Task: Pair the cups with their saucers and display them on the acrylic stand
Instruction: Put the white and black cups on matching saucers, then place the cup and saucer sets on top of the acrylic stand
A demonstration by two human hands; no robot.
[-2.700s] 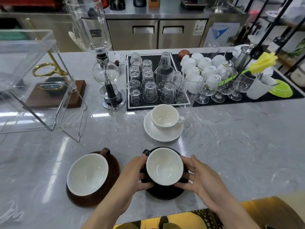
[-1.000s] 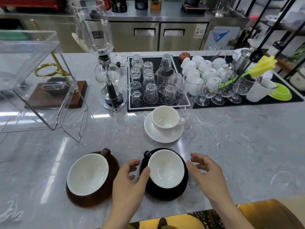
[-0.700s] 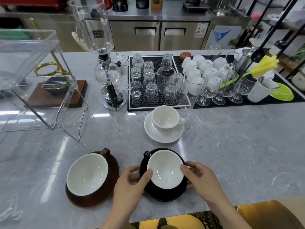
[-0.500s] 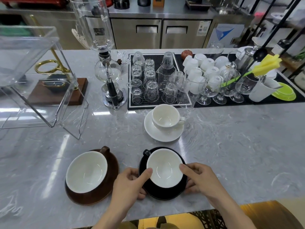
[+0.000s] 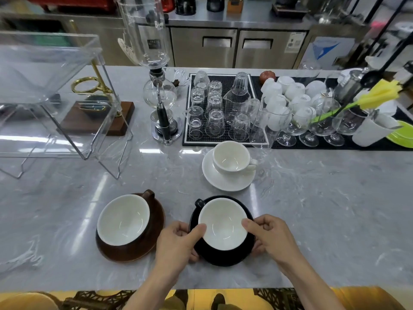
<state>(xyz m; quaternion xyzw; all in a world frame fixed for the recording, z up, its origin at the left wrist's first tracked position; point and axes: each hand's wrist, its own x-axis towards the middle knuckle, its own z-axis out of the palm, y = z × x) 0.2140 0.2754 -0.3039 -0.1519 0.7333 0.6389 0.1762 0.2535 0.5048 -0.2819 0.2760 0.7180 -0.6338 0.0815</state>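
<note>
A black cup point(image 5: 222, 223) with a white inside sits on a black saucer point(image 5: 223, 257) near the counter's front edge. My left hand point(image 5: 178, 241) grips the saucer's left side, thumb on the cup's rim. My right hand point(image 5: 269, 236) grips the right side the same way. To the left a brown cup point(image 5: 123, 219) rests on a brown saucer point(image 5: 134, 249). Behind, a white cup point(image 5: 231, 155) stands on a white saucer point(image 5: 225, 181). The clear acrylic stand point(image 5: 55, 92) is at the far left.
A glass siphon coffee maker point(image 5: 158, 92) stands behind the cups. A black mat point(image 5: 225, 108) holds several upturned glasses, with white cups and wine glasses point(image 5: 312, 117) to its right. A wooden block point(image 5: 98, 121) with a brass ring shows through the stand.
Both hands let go of the black cup, then closed on the sides of the black saucer, thumbs on the cup's rim. The set stays in the same spot.
</note>
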